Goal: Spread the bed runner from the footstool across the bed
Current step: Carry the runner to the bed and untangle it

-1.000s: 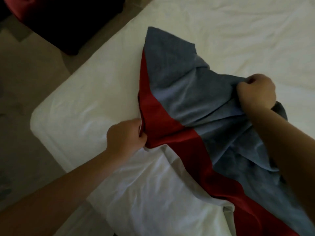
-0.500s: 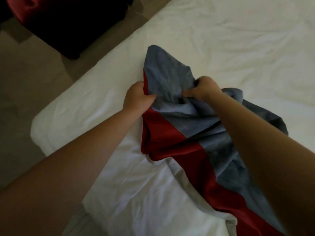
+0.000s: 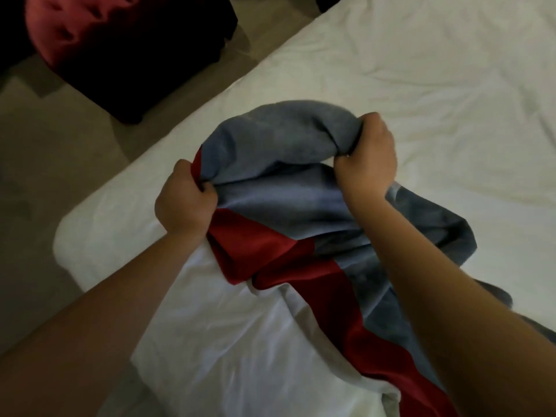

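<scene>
both hands gripping bed runner [image 3: 285,188], white bed [image 3: 421,85]

Bed runner [image 3: 288,206], grey w/ red band, bunched on white bed [image 3: 421,85].

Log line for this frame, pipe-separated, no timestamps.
phase: unfolding | left hand: grips bed runner at red edge | right hand: grips its grey fold | state: bunched on bed, not yet spread

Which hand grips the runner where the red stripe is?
The left hand: its fist bunches the red stripe. The right hand holds only grey cloth of the runner.
</scene>
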`<state>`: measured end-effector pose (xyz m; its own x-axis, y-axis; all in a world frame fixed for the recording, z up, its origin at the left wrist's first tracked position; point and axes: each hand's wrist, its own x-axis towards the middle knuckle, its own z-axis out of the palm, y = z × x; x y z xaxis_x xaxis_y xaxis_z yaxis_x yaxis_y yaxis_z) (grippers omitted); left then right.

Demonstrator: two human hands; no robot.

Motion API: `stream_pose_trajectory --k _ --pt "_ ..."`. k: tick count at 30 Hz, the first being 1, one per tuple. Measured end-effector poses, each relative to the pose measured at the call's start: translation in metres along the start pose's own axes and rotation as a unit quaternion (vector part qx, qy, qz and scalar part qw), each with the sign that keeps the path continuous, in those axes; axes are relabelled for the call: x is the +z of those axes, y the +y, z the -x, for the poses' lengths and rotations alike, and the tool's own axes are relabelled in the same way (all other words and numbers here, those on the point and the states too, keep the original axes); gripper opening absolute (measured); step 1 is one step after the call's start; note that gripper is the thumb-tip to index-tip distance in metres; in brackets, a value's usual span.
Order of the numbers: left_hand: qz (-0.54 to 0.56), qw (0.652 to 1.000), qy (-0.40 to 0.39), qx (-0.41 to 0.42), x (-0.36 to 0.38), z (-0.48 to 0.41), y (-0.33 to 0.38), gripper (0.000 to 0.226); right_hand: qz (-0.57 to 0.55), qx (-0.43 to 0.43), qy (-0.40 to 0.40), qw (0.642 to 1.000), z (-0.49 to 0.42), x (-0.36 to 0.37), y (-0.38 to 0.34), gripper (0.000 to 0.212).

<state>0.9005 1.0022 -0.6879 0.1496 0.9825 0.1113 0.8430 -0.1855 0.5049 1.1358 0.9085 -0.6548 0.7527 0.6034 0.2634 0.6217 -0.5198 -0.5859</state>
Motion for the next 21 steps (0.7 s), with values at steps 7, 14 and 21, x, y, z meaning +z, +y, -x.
stream_pose_trajectory --k 7,14,21 --pt "-0.077 0.967 -0.211 0.119 0.012 0.037 -0.029 0.022 0.098 -0.061 -0.282 0.953 0.041 -0.002 0.050 0.071" --pt "-0.097 0.941 -0.317 0.069 -0.012 0.051 -0.022 0.033 0.218 0.033 -0.381 0.898 0.060 -0.004 0.040 0.090" --pt "-0.148 0.928 -0.343 -0.006 -0.021 0.055 -0.026 0.032 0.236 0.047 -0.430 0.870 0.052 -0.009 0.038 0.020"
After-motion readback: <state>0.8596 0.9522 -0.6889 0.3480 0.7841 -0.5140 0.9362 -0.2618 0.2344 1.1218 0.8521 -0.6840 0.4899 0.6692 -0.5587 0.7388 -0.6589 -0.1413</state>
